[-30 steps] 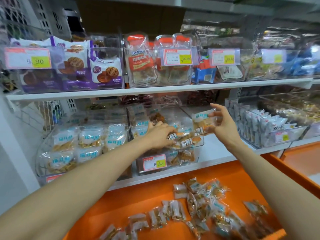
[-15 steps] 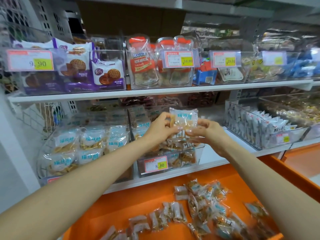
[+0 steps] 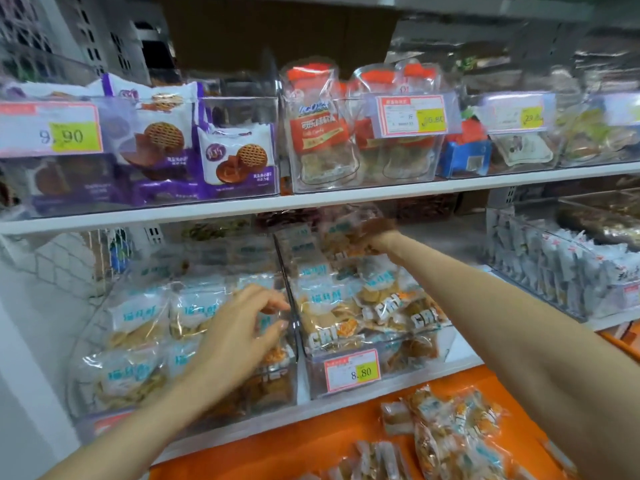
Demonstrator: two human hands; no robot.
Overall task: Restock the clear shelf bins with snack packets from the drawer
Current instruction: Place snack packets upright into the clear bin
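price tag (image 3: pixel 50 128) 9.90, lower tag (image 3: pixel 352 370) 8.80, packets (image 3: pixel 389 308) perhaps CRI

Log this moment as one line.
left hand: open, at left bin | right hand: deep in middle bin, grip blurred | drawer: holds packets

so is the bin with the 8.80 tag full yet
Nearly full: packets pile up to the front rim of the bin.
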